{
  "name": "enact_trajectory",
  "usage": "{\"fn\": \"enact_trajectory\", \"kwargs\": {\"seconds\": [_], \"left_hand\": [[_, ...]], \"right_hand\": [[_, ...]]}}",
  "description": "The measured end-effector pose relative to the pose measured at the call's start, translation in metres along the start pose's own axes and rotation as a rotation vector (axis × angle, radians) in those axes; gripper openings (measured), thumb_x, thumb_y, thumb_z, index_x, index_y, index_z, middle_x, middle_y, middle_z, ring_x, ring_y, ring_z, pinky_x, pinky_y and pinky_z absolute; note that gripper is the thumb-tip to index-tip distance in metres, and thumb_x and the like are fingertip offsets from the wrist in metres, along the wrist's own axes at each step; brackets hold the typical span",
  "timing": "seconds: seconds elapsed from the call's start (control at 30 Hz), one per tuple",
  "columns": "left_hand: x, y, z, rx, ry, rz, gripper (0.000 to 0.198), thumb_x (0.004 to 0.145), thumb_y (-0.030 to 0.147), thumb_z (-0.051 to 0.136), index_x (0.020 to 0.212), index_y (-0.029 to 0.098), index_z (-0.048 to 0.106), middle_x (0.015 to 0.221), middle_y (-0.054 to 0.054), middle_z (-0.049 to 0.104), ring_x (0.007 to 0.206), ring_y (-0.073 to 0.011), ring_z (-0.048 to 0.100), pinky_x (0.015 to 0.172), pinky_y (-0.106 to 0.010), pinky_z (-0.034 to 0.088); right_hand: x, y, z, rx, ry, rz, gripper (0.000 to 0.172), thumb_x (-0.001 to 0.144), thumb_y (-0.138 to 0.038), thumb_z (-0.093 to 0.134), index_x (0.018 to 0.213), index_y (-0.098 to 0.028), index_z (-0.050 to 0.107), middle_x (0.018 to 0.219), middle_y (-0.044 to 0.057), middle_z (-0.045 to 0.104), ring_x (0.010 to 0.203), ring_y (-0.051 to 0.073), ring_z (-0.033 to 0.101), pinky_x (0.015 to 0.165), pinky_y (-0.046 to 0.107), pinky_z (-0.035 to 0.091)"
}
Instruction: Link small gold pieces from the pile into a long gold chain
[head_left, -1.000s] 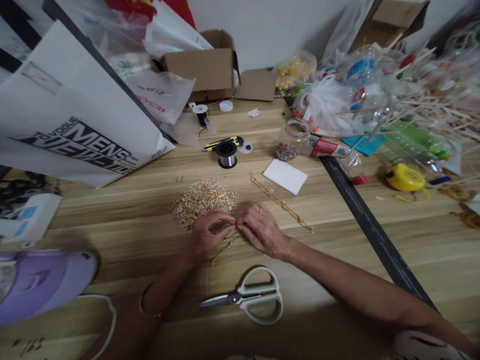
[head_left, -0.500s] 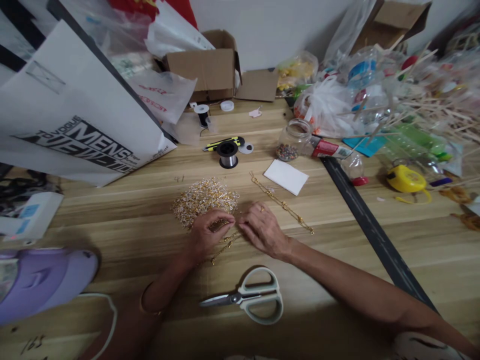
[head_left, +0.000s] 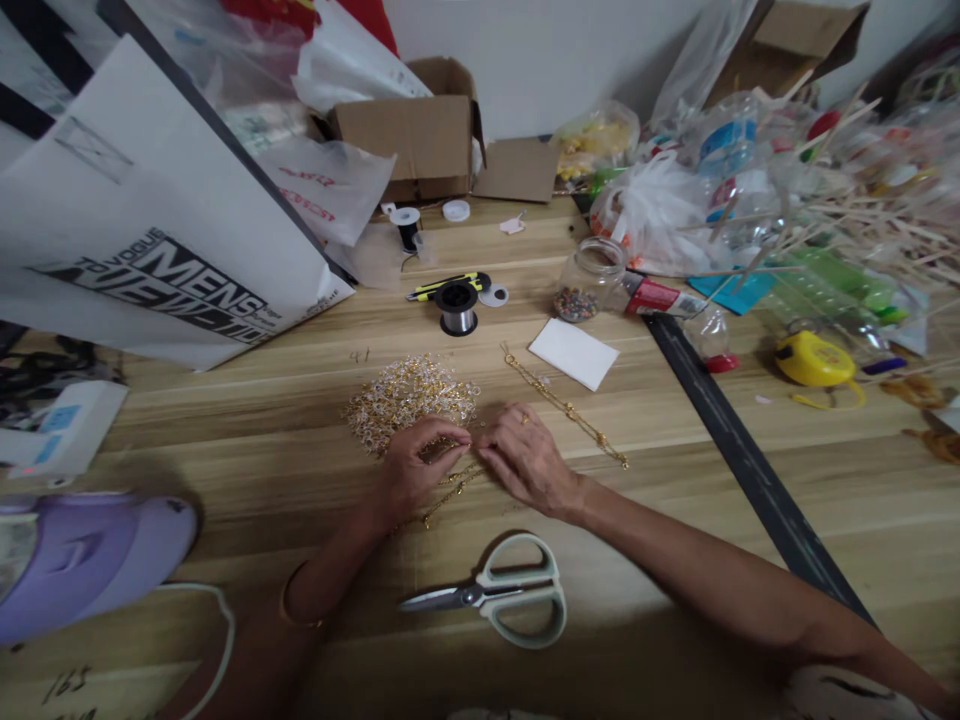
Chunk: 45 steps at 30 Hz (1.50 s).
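Note:
My left hand (head_left: 421, 462) is closed in a pinch, thumb and forefinger together at the end of a thin gold chain (head_left: 454, 490). The chain trails below it on the wood and passes under the fingers of my right hand (head_left: 531, 458). Those fingers are also pinched, almost touching the left fingertips. The tiny part between the two hands is too small to make out. Just behind the left hand lies a heap of gold and clear small rings or clasps (head_left: 411, 398). A second gold chain with beads (head_left: 568, 411) stretches out beyond the right hand.
Scissors (head_left: 517, 592) lie in front of my hands. Further back are a wire spool (head_left: 457, 309), a yellow cutter (head_left: 431, 290), a white card (head_left: 574, 354) and a bead jar (head_left: 592, 280). A tape measure (head_left: 814, 358) sits right; a purple appliance (head_left: 105, 555) stands left.

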<state>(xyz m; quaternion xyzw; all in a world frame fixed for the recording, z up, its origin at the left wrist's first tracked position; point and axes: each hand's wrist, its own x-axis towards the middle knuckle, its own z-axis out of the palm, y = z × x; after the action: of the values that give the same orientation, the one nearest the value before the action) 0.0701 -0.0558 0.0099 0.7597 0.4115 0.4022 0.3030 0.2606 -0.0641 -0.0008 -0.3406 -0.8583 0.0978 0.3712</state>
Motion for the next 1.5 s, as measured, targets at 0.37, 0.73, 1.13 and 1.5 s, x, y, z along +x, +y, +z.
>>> {"fn": "enact_trajectory", "kwargs": {"seconds": [0.37,0.73,1.13,1.5], "left_hand": [[0.0001,0.0018,0.0003,-0.008,-0.007,-0.012,0.004,0.077,0.014,0.065,0.080,0.017,0.066,0.078,-0.004,0.069,0.076,-0.0147,0.064,0.072,-0.027,0.050],[0.0007,0.0039,0.0008,0.001,-0.008,0.010,0.003,0.077,0.015,0.065,0.078,0.017,0.067,0.077,-0.004,0.070,0.074,-0.0148,0.064,0.071,-0.027,0.051],[0.0007,0.0041,0.0007,0.004,0.005,0.001,0.003,0.077,0.015,0.065,0.078,0.018,0.066,0.077,-0.004,0.070,0.074,-0.0147,0.064,0.071,-0.026,0.051],[0.0008,0.0038,0.0006,0.029,0.021,0.020,0.004,0.077,0.014,0.065,0.079,0.017,0.066,0.078,-0.004,0.070,0.075,-0.0148,0.064,0.072,-0.027,0.051]], "right_hand": [[-0.0001,0.0005,0.0006,-0.016,-0.017,-0.001,0.007,0.089,-0.016,0.046,0.089,-0.017,0.053,0.081,0.006,0.058,0.079,0.019,0.047,0.084,0.037,0.039],[0.0003,0.0011,0.0013,0.000,-0.019,-0.004,0.006,0.089,-0.016,0.047,0.090,-0.017,0.053,0.081,0.005,0.058,0.079,0.018,0.048,0.083,0.037,0.039],[0.0003,0.0013,0.0012,0.003,-0.003,-0.001,0.006,0.089,-0.015,0.046,0.090,-0.017,0.052,0.079,0.005,0.057,0.078,0.018,0.047,0.083,0.036,0.039],[0.0013,-0.0001,0.0004,-0.021,-0.011,-0.004,0.008,0.090,-0.016,0.045,0.088,-0.017,0.052,0.080,0.006,0.058,0.079,0.019,0.047,0.081,0.036,0.040]]}}
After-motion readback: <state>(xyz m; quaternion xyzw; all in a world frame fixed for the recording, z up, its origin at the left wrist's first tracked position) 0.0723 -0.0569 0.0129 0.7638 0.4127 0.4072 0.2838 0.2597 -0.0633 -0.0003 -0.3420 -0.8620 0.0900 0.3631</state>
